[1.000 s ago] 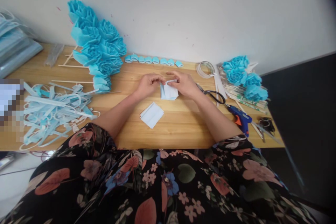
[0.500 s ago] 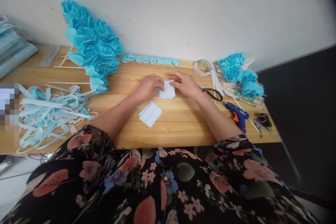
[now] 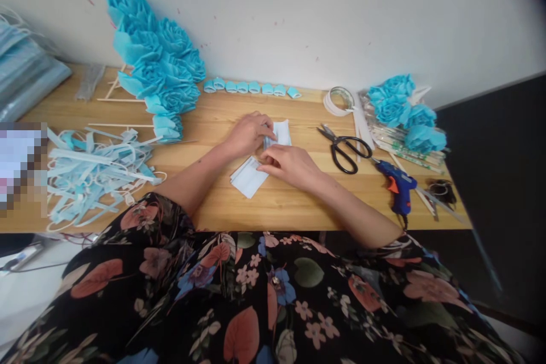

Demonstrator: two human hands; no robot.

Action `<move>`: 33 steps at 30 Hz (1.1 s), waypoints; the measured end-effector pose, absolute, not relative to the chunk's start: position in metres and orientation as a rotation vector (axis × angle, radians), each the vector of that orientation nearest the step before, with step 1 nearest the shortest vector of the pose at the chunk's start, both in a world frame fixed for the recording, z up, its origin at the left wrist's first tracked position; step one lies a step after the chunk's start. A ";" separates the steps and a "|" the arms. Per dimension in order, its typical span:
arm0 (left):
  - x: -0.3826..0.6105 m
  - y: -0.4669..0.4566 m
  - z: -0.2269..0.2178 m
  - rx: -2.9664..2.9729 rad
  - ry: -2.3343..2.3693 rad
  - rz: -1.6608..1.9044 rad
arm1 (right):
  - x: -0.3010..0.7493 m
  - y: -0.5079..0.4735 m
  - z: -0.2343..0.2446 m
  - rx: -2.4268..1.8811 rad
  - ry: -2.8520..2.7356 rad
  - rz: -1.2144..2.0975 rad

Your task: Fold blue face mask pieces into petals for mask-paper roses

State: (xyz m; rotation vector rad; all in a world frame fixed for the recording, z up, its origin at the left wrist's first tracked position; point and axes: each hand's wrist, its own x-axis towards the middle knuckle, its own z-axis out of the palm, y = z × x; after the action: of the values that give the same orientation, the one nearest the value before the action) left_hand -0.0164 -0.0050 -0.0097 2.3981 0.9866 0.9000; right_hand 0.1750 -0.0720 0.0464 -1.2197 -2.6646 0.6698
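- Head-cam view: a person in a black floral-print top works w/ both bare hands at a light wooden desk [image 3: 290, 207] set against a white wall.
- L side: left hand [image 3: 248, 133] is at the small folded pale-blue fabric piece [image 3: 282, 132]. Its fingers are curled together onto the piece's left edge, apparently pinching it. The piece lies flat on the desk just right of that hand, towards the wall.
- R side: right hand [image 3: 290, 166] lies palm down, reaching across to the left. Its fingers [image 3: 267, 169] are close together & touch the far-right corner of the flat pale-blue-and-white rectangular stack [image 3: 246, 179]. Can't tell whether they grip it or only rest on it.
- Key relation: the stack lies left of the right fingertips & a bit nearer the person, below the left hand. Its long axis appears to slant from near-left to far-right. The right hand is in contact w/ it; the left hand is near but apart.
- Right of the hands: black-handled scissors [image 3: 343, 148], a blue hot-glue gun w/ orange trigger [image 3: 398, 186], a roll of clear tape [image 3: 339, 99] & a small bunch of blue fabric roses [image 3: 405, 116].
- Left & rear: a large cluster of blue fabric roses [image 3: 157, 68], a row of small blue rolled buds [image 3: 249, 87] along the wall & a heap of pale-blue strips [image 3: 94, 168].
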 end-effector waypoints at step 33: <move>-0.013 -0.012 0.006 1.236 0.793 1.147 | 0.188 -0.026 0.045 -1.223 -1.549 1.158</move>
State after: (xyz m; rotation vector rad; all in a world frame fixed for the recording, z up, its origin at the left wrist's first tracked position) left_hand -0.0130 -0.0119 0.0060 1.2363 0.7927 1.1470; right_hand 0.1881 -0.0262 0.0452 -1.2235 -1.5492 1.1582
